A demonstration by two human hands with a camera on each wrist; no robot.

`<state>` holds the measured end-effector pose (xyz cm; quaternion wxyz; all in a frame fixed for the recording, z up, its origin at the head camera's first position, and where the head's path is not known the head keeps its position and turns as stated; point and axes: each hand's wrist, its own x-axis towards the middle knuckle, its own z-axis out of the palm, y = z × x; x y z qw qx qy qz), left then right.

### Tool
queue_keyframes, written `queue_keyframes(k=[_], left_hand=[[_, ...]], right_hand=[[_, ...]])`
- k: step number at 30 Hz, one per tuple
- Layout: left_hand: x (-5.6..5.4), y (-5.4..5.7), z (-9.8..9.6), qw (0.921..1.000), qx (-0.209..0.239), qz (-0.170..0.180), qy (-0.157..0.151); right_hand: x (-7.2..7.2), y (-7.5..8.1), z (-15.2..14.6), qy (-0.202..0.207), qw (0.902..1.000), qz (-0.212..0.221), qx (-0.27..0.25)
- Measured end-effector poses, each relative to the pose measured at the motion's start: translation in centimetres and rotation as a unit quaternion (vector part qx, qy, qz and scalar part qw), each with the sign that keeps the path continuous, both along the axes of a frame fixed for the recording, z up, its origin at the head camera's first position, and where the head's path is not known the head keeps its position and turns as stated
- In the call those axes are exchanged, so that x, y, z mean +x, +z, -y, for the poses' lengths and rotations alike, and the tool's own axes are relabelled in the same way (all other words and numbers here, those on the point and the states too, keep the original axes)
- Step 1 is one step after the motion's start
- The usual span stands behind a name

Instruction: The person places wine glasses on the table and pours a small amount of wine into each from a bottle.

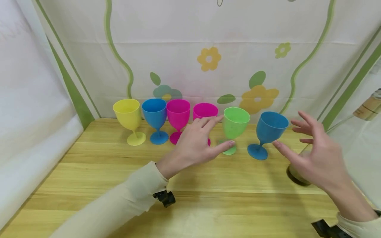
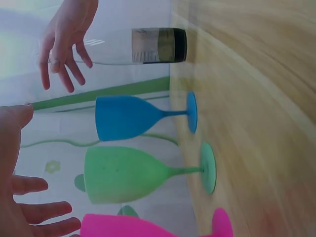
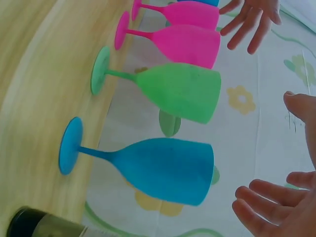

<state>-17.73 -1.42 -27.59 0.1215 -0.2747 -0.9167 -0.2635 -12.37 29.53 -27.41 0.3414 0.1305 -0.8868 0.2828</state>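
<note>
Plastic goblets stand upright in a row. From left to right in the head view come a yellow goblet (image 1: 128,115), a blue goblet (image 1: 154,114), a pink goblet (image 1: 178,114), a second pink goblet (image 1: 205,109), a green goblet (image 1: 236,120) and another blue goblet (image 1: 271,127). My left hand (image 1: 194,142), fingers spread, hovers by the second pink and the green goblets and partly hides the pink ones. Holding nothing, my right hand (image 1: 321,155) hangs with parted fingers beside the right-hand blue goblet (image 3: 163,170), apart from it in the right wrist view.
Behind the right hand stands a clear glass bottle (image 2: 108,47) with a dark base and a label; its cork (image 1: 367,107) shows in the head view. A white curtain (image 1: 172,66) with flower prints hangs behind the wooden table (image 1: 208,201). White cloth (image 1: 32,99) borders the left side.
</note>
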Motion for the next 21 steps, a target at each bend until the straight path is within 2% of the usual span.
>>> queue_keyframes(k=[6,10,11,15,17,21], left_hand=[[0.4,-0.6,-1.7,0.9961,0.062,0.053,-0.033],[0.5,-1.3,-2.7,0.9902,0.103,0.068,-0.065],[0.5,-1.4,-2.9,0.9886,0.111,0.069,-0.073],[0.3,-2.1,-4.1,0.9788,0.149,0.077,-0.117],[0.2,-2.4,-4.7,0.9742,0.161,0.089,-0.131],[0.4,-3.0,-6.0,0.9684,0.165,0.132,-0.133]], right_hand=[[2.5,-0.4,-2.6,-0.016,0.9987,0.022,-0.043],[3.3,-1.0,-4.0,0.009,0.9949,-0.009,-0.1],[3.4,-1.2,-4.3,0.004,0.9932,-0.016,-0.115],[3.8,-1.8,-5.8,-0.043,0.9855,-0.044,-0.158],[3.9,-2.1,-6.4,-0.09,0.9804,-0.038,-0.171],[4.1,-2.7,-7.5,-0.151,0.9658,-0.012,-0.211]])
